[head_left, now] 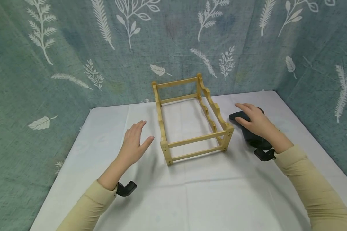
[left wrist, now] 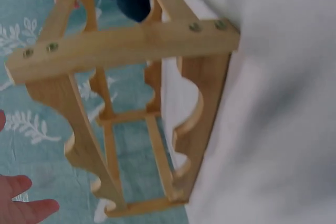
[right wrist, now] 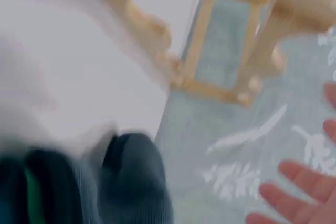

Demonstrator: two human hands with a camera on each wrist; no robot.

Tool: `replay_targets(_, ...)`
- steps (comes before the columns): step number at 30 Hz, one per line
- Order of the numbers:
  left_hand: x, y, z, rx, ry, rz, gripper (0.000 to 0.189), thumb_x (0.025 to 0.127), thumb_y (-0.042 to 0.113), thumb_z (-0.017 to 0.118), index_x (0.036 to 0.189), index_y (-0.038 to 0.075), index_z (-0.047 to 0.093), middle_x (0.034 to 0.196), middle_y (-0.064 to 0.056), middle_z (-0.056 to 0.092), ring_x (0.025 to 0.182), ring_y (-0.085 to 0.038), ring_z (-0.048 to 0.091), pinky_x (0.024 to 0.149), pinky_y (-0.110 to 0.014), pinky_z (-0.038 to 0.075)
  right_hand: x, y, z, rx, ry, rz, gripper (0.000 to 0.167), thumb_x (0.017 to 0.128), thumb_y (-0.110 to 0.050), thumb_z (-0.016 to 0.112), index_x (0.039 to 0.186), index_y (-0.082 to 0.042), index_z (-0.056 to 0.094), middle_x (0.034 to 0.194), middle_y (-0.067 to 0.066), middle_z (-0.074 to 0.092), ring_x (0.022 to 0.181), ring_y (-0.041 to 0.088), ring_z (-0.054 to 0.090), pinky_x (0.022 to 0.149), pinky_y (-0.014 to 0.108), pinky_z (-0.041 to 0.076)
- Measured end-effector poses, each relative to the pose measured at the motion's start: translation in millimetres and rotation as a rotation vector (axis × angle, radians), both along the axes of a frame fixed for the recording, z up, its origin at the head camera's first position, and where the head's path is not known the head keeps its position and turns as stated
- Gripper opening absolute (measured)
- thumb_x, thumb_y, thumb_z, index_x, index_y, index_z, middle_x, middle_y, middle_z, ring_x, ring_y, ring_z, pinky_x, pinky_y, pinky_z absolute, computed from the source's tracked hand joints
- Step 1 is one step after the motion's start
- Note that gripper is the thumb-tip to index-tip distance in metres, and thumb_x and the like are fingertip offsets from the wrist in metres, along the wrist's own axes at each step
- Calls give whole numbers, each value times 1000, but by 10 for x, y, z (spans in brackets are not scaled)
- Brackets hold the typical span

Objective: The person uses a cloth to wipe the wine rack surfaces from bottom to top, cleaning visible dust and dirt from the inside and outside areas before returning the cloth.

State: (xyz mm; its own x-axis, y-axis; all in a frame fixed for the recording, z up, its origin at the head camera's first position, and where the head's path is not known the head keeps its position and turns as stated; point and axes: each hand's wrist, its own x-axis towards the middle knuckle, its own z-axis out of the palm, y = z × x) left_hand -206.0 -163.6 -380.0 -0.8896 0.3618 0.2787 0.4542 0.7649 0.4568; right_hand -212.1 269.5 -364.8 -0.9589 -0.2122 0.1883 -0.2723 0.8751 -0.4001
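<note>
A light wooden rack (head_left: pixel 196 139) with scalloped side rails stands on the table, rounded notches showing along its rails in the left wrist view. To its left my left hand (head_left: pixel 131 146) hovers with fingers extended and thumb spread, holding nothing. My right hand (head_left: pixel 254 120), its fingers also extended, overlaps a dark object (head_left: pixel 250 136) at the rack's right. Up close in the right wrist view, that dark thing (right wrist: pixel 139 177) has rounded ends, a ribbed surface and a green strip; blur hides its exact kind. The right fingers (right wrist: pixel 283 200) are apart from it there.
White cloth (head_left: pixel 219 199) covers the table, with fold creases. Blue-green curtains (head_left: pixel 173 38) with white leaf prints rise behind and at both sides. A small black camera sits on each wrist, below the beige sleeves (head_left: pixel 312 179).
</note>
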Motion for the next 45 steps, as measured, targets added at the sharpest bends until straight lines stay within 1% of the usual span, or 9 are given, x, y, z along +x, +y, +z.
replay_targets(3,40,122,1,18,-19,-59,65,92,41,50,141,4,27,145,-18,30,135,-40,19,107,-60,11,36,-88,-12,-81,-15,115,55,95,-31,48,141,-6,33,140,27,32,127,45,29,100,62,26)
replay_targets(9,83,296,-83,29,-45,-141,60,92,39,51,139,6,33,144,-14,33,135,-33,24,110,-52,15,58,-140,-163,-216,-50,219,48,97,-27,44,139,-4,37,142,21,34,129,40,31,101,58,28)
replay_targets(20,81,355,-172,16,-44,-131,50,89,42,55,128,10,50,141,-7,40,131,-28,33,106,-60,16,48,-138,-353,-371,-43,277,34,98,-17,41,126,-1,53,139,17,41,128,34,36,95,45,41)
replay_targets(24,55,268,-155,14,-60,-145,50,87,42,58,127,12,53,140,-5,43,130,-29,36,107,-58,17,97,-148,-356,-344,-21,302,32,97,-14,44,125,-3,55,135,16,46,127,34,39,96,32,41)
replay_targets(29,-27,96,-141,42,-96,-215,51,85,40,62,128,15,53,141,-2,43,131,-29,36,108,-52,21,180,-176,-338,-284,35,370,31,94,-12,50,122,-4,58,131,14,50,125,36,38,99,47,36)
replay_targets(32,-100,-14,-156,63,-122,-266,52,84,38,63,129,16,52,142,-2,41,131,-29,34,107,-51,23,215,-210,-326,-199,137,451,31,92,-15,54,120,-4,60,129,16,51,122,36,39,98,52,32)
replay_targets(37,-257,-211,-216,113,-160,-334,50,85,32,64,130,15,51,143,-4,39,135,-33,26,107,-55,21,256,-315,-319,-87,287,582,35,91,-26,56,120,-7,60,124,15,54,118,32,42,101,47,29)
replay_targets(40,-346,-319,-234,159,-176,-323,47,85,29,64,129,18,51,142,-3,40,135,-31,26,106,-56,22,291,-408,-310,-38,313,621,40,91,-35,53,120,-8,60,121,13,57,117,31,43,98,49,31)
replay_targets(45,-385,-378,-40,236,-268,-272,46,87,21,62,131,13,49,141,-7,42,133,-31,30,105,-57,23,326,-601,-281,107,460,647,51,92,-49,41,115,-9,63,114,12,59,115,35,46,93,52,38)
